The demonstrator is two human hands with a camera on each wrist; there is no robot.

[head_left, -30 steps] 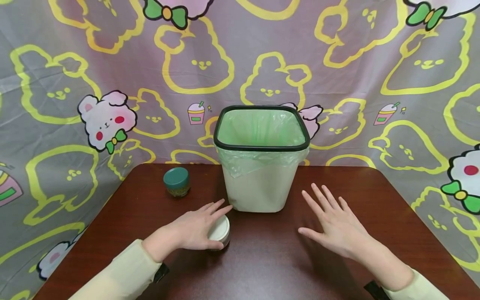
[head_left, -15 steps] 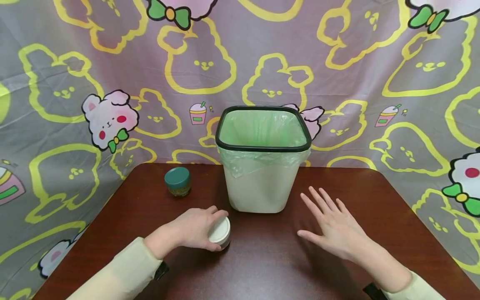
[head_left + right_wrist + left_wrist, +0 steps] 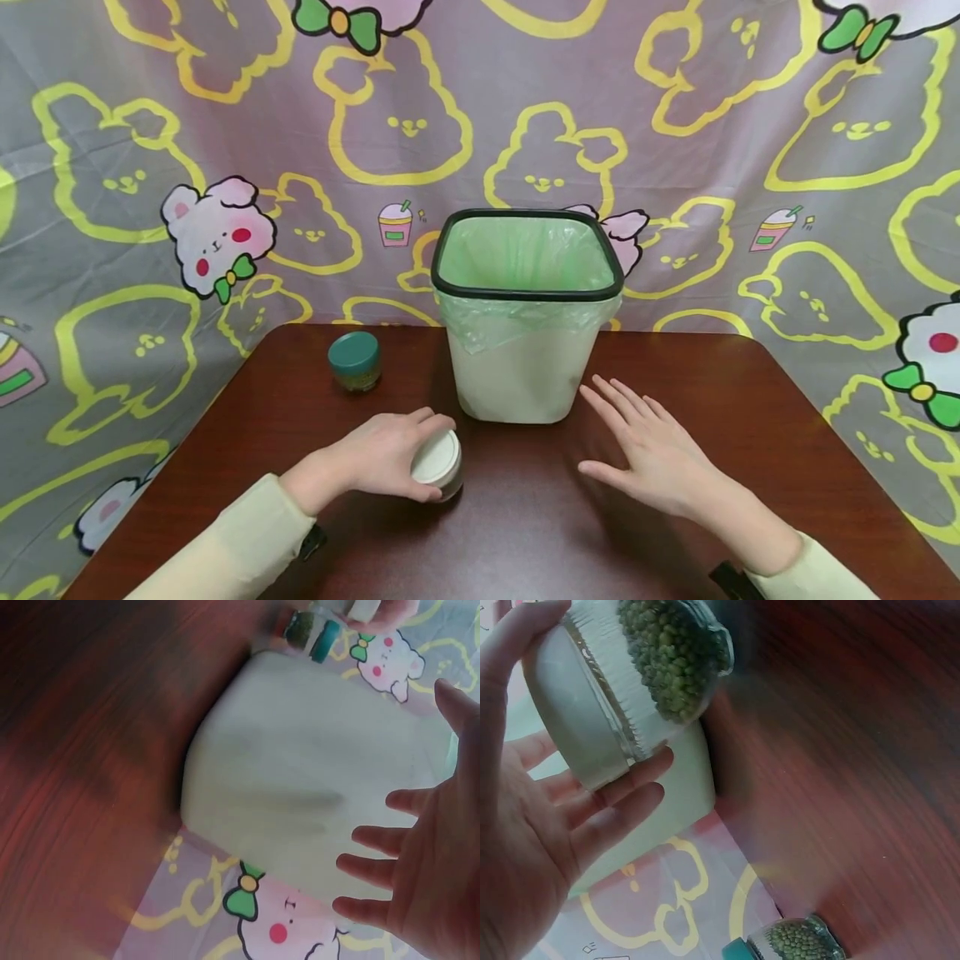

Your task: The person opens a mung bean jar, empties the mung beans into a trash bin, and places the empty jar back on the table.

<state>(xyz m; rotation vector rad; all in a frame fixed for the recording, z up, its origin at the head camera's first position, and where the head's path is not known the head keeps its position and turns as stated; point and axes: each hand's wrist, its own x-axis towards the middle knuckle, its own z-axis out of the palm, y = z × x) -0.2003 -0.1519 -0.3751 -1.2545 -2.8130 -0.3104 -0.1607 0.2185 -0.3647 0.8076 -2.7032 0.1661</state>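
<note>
With thumb and fingers curled round its white lid, my left hand [image 3: 386, 457] grips a clear jar [image 3: 441, 463]. The left wrist view shows green beans [image 3: 667, 664] inside this jar; whether its base touches the table cannot be told. My right hand [image 3: 656, 454] is held over the table with fingers spread and nothing in it. In the right wrist view that hand [image 3: 431, 870] is in front of the wall of the cream trash bin [image 3: 270, 750]. The bin [image 3: 521, 371] stands upright, lined with a pale green bag [image 3: 525, 254] under a black rim.
A second jar [image 3: 355, 362] with a teal lid stands at the back left of the dark wooden table [image 3: 525, 533]. It also holds green beans, seen in the left wrist view. A patterned curtain [image 3: 480, 100] hangs behind the table.
My left hand's fingers have curled in from a spread pose and closed round the white-lidded jar. My right hand has moved a little left, nearer the bin.
</note>
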